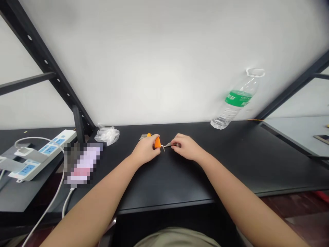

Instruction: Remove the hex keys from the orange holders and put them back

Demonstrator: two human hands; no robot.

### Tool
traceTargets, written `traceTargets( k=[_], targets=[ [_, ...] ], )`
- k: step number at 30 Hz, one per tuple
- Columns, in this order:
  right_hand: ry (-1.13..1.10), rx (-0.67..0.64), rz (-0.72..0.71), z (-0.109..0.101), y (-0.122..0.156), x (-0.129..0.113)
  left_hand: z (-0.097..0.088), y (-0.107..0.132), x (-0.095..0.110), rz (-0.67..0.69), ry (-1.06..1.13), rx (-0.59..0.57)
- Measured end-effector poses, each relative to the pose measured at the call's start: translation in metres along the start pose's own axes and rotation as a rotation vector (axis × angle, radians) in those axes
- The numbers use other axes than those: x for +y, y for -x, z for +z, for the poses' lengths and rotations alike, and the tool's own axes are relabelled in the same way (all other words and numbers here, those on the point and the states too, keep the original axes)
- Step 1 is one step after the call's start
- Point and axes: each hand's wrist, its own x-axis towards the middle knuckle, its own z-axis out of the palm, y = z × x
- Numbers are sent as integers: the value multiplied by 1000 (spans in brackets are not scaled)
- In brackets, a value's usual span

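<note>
My left hand (pixel 145 150) is closed around an orange hex key holder (pixel 157 142) just above the black tabletop. Several thin metal hex keys (pixel 143 136) stick out past the holder's far left end, and one short bent key (pixel 162 148) shows at its right end. To the right, my right hand (pixel 189 146) pinches slim metal hex keys (pixel 168 144) whose tips point left toward the holder. Fingers cover part of these keys, so their number is unclear. I cannot tell whether the tips touch the holder.
A crumpled clear plastic bag (pixel 108 135) lies at the back left, beside a blurred-out phone (pixel 84 166) on a white cable. Farther left is a power strip (pixel 46 154) with plugs. A large water bottle (pixel 235 101) stands back right. Black metal frame posts (pixel 48 65) flank the table.
</note>
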Motion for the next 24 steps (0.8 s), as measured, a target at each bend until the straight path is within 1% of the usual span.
traceTargets(
  k=[3, 5, 7, 11, 16, 21, 24],
  targets=[
    [233, -81, 8, -1, 0, 8, 1, 0, -2, -23, -7, -3],
    [326, -119, 11, 1, 0, 10, 1, 0, -2, -15, -1, -8],
    [376, -122, 13, 3, 0, 9, 0, 0, -2, 5, 9, -15],
    [418, -114, 13, 4, 0, 7, -1, 0, -2, 30, 33, -38],
    [418, -66, 7, 2, 0, 7, -1, 0, -3, 13, 55, -80],
    [472, -99, 27, 2, 1, 1, 2, -1, -5, 8, 65, -84],
    [426, -91, 46, 1, 2, -1, 3, -1, -6, 17, 59, -82]
  ],
)
